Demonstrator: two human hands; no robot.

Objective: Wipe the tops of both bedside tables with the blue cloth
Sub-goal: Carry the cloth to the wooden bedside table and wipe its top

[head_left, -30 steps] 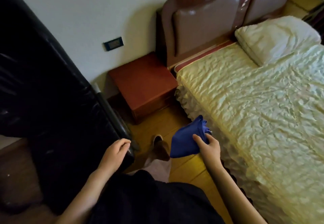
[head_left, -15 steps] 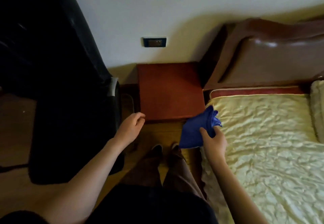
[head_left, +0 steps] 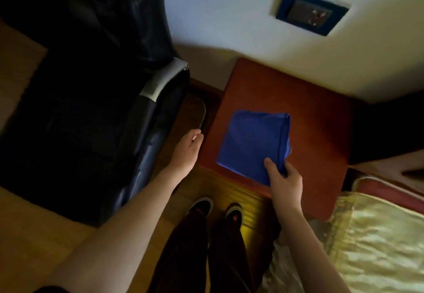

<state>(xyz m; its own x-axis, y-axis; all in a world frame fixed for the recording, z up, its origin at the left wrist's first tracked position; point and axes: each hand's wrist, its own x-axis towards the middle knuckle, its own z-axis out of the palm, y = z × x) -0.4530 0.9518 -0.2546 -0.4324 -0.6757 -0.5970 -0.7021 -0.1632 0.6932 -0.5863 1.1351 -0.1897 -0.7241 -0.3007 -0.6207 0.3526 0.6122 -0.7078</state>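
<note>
A folded blue cloth [head_left: 252,143] lies flat on the top of a red-brown bedside table [head_left: 316,132] that stands against the wall. My right hand [head_left: 284,182] pinches the cloth's near right corner, thumb on top and fingers under its edge. My left hand [head_left: 187,150] hovers just left of the table's left edge, fingers loosely apart and holding nothing. Only this one bedside table is in view.
A black leather chair [head_left: 91,100] stands close on the left. A wall socket [head_left: 312,12] sits above the table. The bed with its cream cover [head_left: 378,242] fills the lower right. My feet [head_left: 213,207] stand on wooden floor in front of the table.
I have stepped up to the table and lean over it. My right hand carried the cloth from beside the bed onto the tabletop, where it now lies flat. My left hand moved forward beside the table.
</note>
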